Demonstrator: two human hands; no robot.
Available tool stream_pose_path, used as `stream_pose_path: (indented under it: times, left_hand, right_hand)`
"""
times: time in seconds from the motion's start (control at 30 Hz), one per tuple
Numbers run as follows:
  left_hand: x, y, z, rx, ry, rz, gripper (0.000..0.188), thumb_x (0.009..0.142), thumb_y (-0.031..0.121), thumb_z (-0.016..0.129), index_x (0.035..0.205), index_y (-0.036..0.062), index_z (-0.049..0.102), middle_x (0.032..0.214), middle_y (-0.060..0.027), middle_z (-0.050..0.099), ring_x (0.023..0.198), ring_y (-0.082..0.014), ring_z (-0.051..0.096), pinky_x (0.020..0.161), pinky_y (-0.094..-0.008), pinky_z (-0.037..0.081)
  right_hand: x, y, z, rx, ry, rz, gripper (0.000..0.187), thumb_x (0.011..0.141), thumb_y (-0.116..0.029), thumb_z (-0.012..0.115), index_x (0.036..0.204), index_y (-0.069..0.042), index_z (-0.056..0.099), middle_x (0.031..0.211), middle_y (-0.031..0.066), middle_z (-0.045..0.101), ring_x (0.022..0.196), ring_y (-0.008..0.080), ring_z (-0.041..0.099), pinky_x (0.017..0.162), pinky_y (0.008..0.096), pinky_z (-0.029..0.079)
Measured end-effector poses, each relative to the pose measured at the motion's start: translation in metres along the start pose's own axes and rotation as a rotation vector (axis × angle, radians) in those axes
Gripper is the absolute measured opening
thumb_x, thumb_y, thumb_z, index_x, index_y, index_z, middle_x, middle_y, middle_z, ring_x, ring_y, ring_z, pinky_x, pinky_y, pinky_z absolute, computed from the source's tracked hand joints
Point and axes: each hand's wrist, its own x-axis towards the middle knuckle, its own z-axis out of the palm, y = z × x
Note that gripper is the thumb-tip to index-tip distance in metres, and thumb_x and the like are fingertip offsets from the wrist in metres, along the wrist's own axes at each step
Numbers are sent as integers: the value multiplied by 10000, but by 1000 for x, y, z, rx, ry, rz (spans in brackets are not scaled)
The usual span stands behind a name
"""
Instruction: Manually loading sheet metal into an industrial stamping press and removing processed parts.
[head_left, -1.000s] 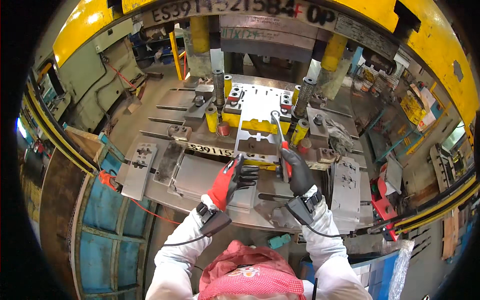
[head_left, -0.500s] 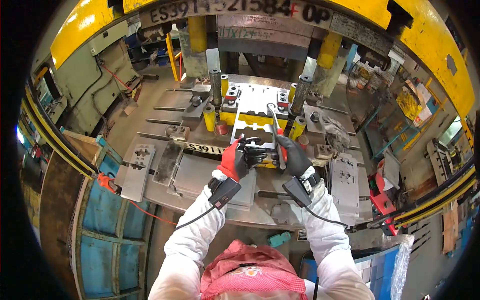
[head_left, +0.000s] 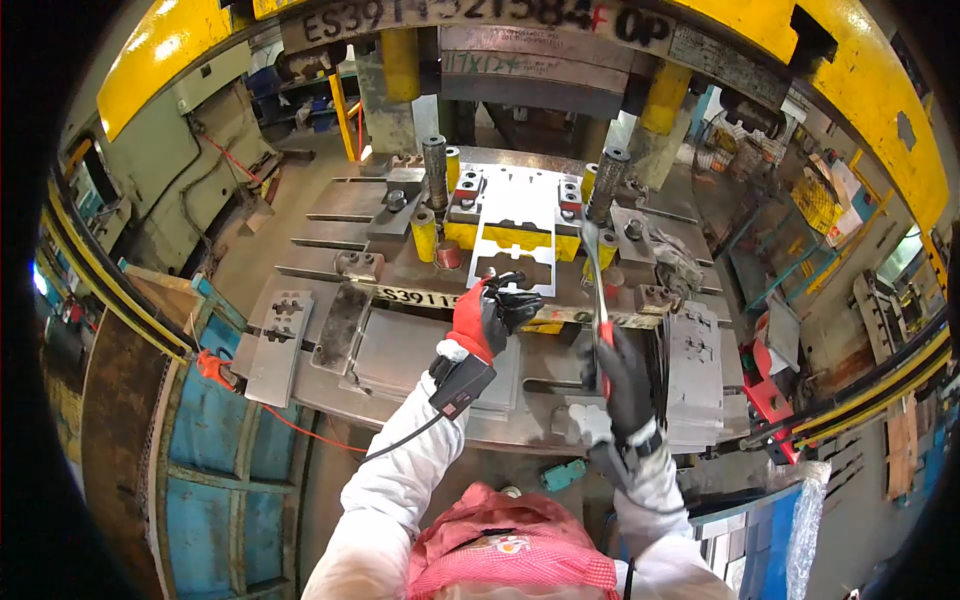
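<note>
A shiny flat sheet-metal part [head_left: 518, 203] with cutouts lies on the die between the guide posts. At its near left corner is my left hand [head_left: 497, 318], in a red and black glove. Its fingers are apart and bent over the part's near edge; whether they touch it is hard to tell. My right hand [head_left: 624, 385], in a black glove, is closed round the red grip of a long metal hand tool [head_left: 598, 275]. The tool points up and away, right of the part, its head near a yellow post [head_left: 600, 255]. Motion blurs this hand.
Flat metal blanks [head_left: 385, 355] lie stacked on the press bed before the die. Cut plates sit at the left [head_left: 280, 345] and in a pile at the right [head_left: 693, 370]. The upper die [head_left: 530, 85] hangs overhead. A crumpled grey cloth [head_left: 677, 265] lies right of the posts.
My right hand has drawn back toward me and to the right with the tool, whose head has left the sheet-metal part. My left hand stays near the part's front edge.
</note>
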Motion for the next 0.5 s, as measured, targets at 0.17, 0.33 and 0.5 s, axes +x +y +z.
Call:
stream_pose_path:
  times: [0.17,0.33,0.5]
  left_hand:
    - [3,1,5,15,22,-19,457,936,344,296,1105,-28,501,934,-198,611,812,-302,623,744,-358,535]
    - [2,3,9,21,84,-31,452,937,339,291,1095,-25,508,898,-219,615,801,-302,623,744,-355,531]
    - [7,1,2,-80,-10,-30,432,932,332,300,1086,-16,505,902,-225,614,784,-295,627,724,-354,533]
  right_hand:
    - [-107,34,1,-35,104,82,279,872,-263,433,986,-21,513,804,31,548,680,107,519,602,246,424]
    - [-186,66,-2,194,276,321,218,890,-209,409,1003,-33,469,809,69,548,656,145,541,582,281,460]
    - [-221,76,2,158,339,374,231,882,-202,418,1035,-34,462,791,67,542,629,153,534,561,284,456]
